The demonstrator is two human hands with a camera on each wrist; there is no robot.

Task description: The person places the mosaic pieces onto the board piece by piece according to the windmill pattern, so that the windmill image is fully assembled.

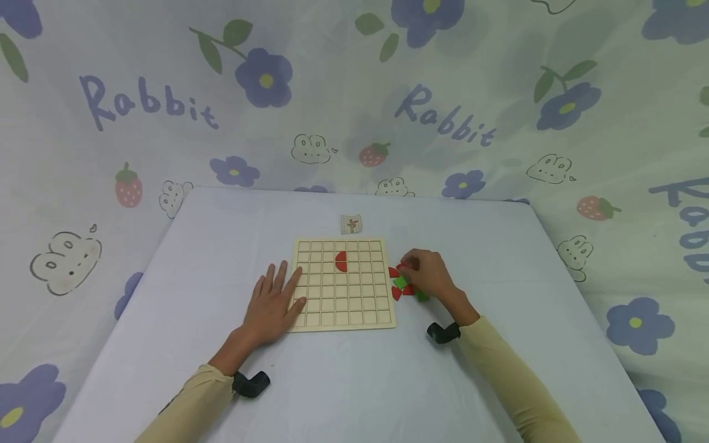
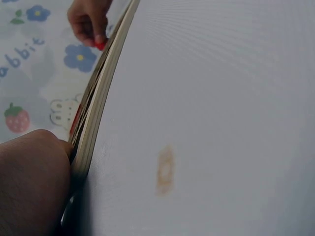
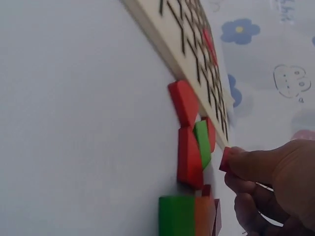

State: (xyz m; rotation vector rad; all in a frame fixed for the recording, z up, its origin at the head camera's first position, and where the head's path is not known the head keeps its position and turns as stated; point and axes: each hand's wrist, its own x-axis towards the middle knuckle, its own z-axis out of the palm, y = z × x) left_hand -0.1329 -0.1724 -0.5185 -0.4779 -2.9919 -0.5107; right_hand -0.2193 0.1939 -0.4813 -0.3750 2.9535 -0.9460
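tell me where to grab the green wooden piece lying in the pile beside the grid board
Probably best to pinch the green wooden piece by its two flat faces from above. In the right wrist view it stands on edge, wedged between red wooden pieces, so only its upper edge is free. The right hand, already pinching a small red piece, is closest; the wooden grid board blocks the left side.

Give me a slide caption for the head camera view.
Left hand rests on wooden grid board; right hand pinches a red piece beside it.

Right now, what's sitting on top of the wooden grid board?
A red half-circle lies on the board, and the left hand rests on its left edge, covering the squares beneath it.
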